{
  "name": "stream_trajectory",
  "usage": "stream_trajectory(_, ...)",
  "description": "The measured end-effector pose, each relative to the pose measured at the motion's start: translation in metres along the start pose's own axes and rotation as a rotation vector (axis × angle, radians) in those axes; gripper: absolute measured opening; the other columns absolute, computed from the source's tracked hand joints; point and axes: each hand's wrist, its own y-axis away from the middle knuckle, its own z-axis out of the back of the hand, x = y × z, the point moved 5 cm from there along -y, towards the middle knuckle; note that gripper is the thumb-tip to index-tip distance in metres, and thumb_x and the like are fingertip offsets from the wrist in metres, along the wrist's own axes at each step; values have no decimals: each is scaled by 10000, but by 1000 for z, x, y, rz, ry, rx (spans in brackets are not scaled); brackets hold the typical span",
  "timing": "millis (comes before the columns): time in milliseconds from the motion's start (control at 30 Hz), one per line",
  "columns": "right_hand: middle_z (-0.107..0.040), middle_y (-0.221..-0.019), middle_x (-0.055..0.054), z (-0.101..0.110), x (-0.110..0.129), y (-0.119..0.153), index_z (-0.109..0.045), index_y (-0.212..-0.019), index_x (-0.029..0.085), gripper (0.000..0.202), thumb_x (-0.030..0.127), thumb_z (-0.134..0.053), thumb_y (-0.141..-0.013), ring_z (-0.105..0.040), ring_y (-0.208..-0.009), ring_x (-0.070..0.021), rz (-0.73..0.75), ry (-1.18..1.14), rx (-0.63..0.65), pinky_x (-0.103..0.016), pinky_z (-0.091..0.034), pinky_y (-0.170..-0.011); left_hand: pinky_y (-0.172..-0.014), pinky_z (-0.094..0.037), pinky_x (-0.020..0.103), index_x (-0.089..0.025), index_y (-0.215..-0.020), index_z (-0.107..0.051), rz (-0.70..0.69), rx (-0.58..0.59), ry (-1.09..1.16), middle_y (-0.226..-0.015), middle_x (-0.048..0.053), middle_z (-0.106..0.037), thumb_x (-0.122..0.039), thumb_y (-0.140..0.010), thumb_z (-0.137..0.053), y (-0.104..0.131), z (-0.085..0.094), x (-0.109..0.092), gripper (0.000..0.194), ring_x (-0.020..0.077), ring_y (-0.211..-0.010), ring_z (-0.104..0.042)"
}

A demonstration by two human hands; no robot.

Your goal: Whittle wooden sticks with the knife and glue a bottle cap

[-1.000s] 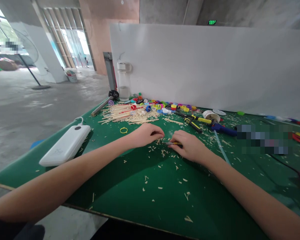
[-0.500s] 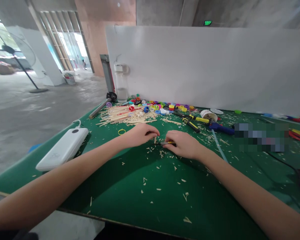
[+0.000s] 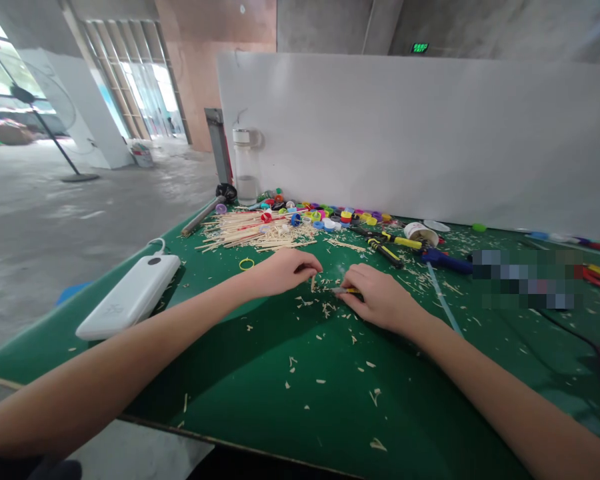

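My left hand (image 3: 291, 272) is closed, pinching a short wooden stick (image 3: 313, 284) that points down toward the table. Across a small gap, my right hand (image 3: 373, 291) grips a utility knife (image 3: 351, 291) with a yellow handle; its blade points left, toward the stick. Most of the knife's handle is hidden in my fingers. Pale wood shavings (image 3: 329, 309) lie on the green table (image 3: 260, 387) below and between both hands.
Behind my hands lie a pile of wooden sticks (image 3: 230, 230), coloured bottle caps (image 3: 330, 225), yellow-black pliers (image 3: 385, 252) and a tipped white cup (image 3: 420, 233). A white power bank (image 3: 130, 297) is at left, a glass bottle (image 3: 247, 170) by the white panel (image 3: 405, 133).
My right hand has drawn the knife a little to the right, widening the gap from the stick. My left hand keeps its pinch; the whole view has shifted slightly.
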Motion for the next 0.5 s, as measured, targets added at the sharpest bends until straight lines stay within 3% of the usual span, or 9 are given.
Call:
stream_trajectory(233, -540, -780, -58, -6, 3, -4, -474, -776, 198, 150, 298, -456, -887, -460, -732, -179, 25, 30, 31, -293, -329, -602, -660, -424, 235, -171, -987, -687, -29, 61, 2, -847, 39, -713, -212, -841, -461, -2, 3, -2, 272, 114, -683, -602)
stream_trajectory(500, -562, -789, -46, -8, 0, -19, -482, -765, 203, 176, 335, -477, -880, -492, -725, -163, 4, -101, 125, -285, -323, -596, -644, -405, 233, -202, -980, -683, -105, 97, -5, -862, 20, -704, -202, -857, -439, -4, 1, -12, 274, 111, -671, -585)
